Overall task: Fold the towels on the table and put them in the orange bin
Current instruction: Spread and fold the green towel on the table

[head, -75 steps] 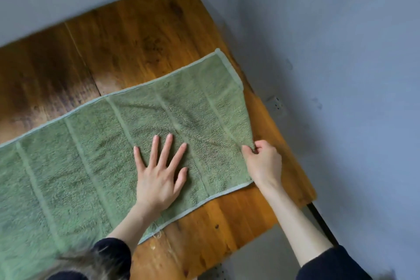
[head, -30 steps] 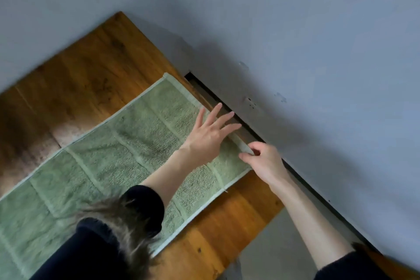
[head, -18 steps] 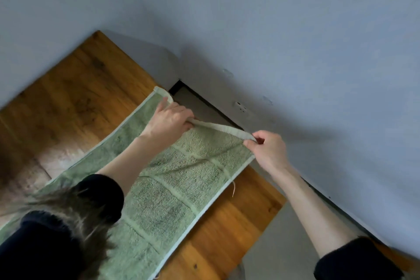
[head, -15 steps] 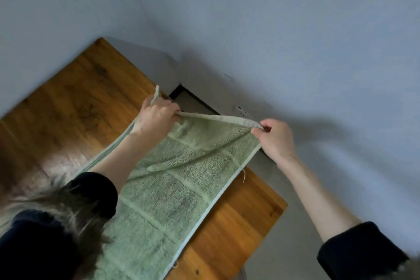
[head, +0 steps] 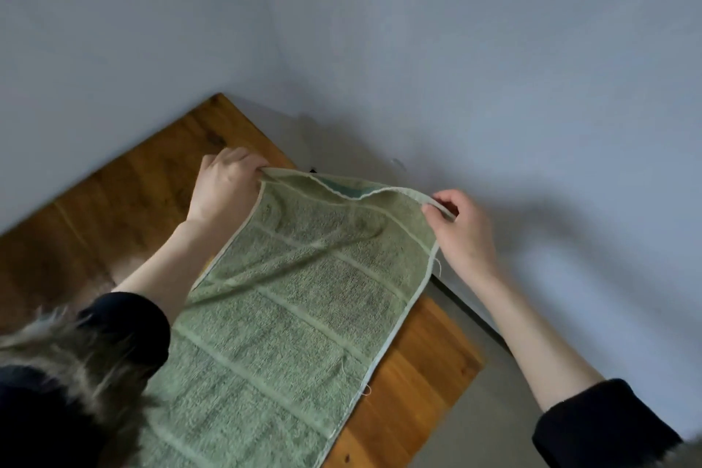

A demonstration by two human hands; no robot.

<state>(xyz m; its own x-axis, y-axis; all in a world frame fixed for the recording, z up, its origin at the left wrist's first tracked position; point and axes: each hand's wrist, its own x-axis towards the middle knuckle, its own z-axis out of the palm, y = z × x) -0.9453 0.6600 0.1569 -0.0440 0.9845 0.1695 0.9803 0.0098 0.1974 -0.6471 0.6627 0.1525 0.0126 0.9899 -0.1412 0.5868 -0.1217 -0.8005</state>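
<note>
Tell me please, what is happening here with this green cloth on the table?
A person is folding a green towel on a wooden table. The left hand grips one corner of the towel's far short edge and the right hand pinches the other, so that end is lifted off the table while the rest of the towel lies flat toward the person. No fold is laid down yet, and the orange bin is not in view.
</note>
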